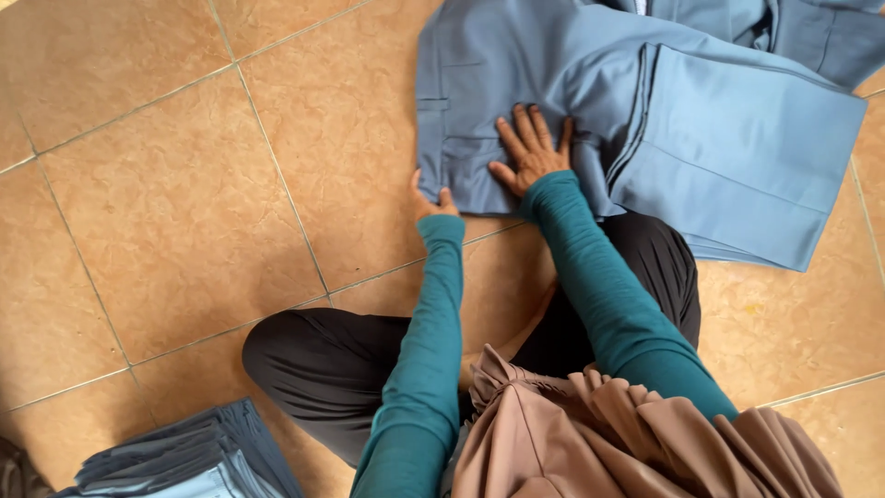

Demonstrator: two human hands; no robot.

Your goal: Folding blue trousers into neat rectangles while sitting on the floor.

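Note:
A pair of grey-blue trousers (516,65) lies spread on the tiled floor in front of me, its legs folded over to the right. My right hand (532,149) rests flat on the cloth near the waist, fingers spread. My left hand (430,197) pinches the near left corner of the trousers, most of its fingers tucked under the edge. Both arms wear teal sleeves.
A stack of folded grey-blue garments (189,456) sits at the lower left by my knee. More blue cloth (820,32) lies at the top right. My legs in black trousers (323,364) are crossed on the orange-brown floor tiles (166,194).

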